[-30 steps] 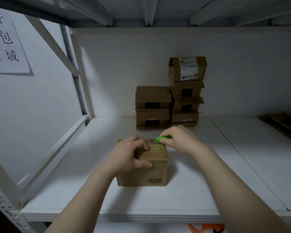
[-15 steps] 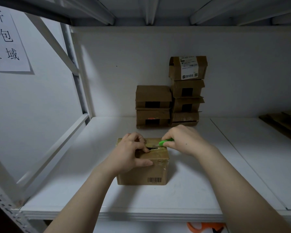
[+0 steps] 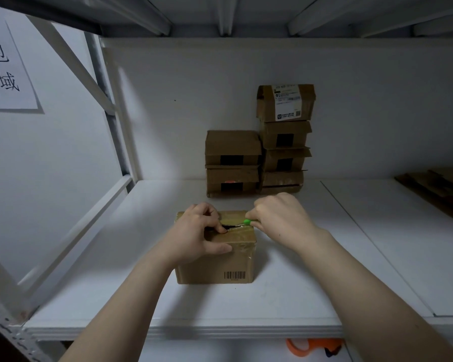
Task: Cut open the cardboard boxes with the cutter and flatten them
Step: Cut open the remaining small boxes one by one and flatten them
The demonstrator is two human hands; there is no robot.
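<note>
A small taped cardboard box (image 3: 220,262) with a barcode on its front stands on the white shelf (image 3: 272,296). My left hand (image 3: 196,233) grips its top left part, thumb on the front face, fingers curled at a dark slit in the top seam. My right hand (image 3: 280,218) holds a green cutter (image 3: 247,222) at the right end of that slit, over the box's top right edge. The blade itself is hidden.
Two stacks of cardboard boxes (image 3: 259,152) stand against the back wall behind the box. Flat brown cardboard (image 3: 439,186) lies at the far right. An orange tape dispenser (image 3: 311,347) shows below the shelf edge. A slanted shelf brace (image 3: 71,223) runs along the left.
The cutter has travelled right along the top seam, and the seam now gapes open as a dark slit. My left hand has stayed gripping the box.
</note>
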